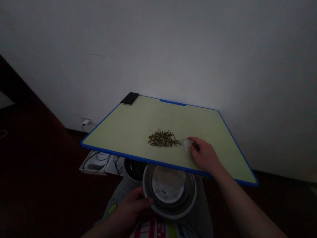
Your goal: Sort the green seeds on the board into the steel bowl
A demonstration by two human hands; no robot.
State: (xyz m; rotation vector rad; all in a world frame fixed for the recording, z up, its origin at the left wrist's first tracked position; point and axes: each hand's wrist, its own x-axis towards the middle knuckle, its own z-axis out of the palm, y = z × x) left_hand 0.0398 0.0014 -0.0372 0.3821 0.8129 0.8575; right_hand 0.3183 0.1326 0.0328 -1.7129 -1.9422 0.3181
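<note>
Black phone (129,98) is lying on the far-left corner of the desk (148,112); I am clamping my left hand (137,204) on the bowl (192,201); dark seeds (161,138) are lying mid-desk, their right edge meeting a clear scoop (184,144) my right hand (203,153) is pinching.

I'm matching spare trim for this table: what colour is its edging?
The table edging is blue, showing best in the head view.

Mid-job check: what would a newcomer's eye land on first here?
Probably the pale, blue-edged board, bright against the dim room, with small dark bits spread on it. At their right end, the right hand holds a clear piece. Below the board's near edge, the left hand grips a metal bowl.
</note>
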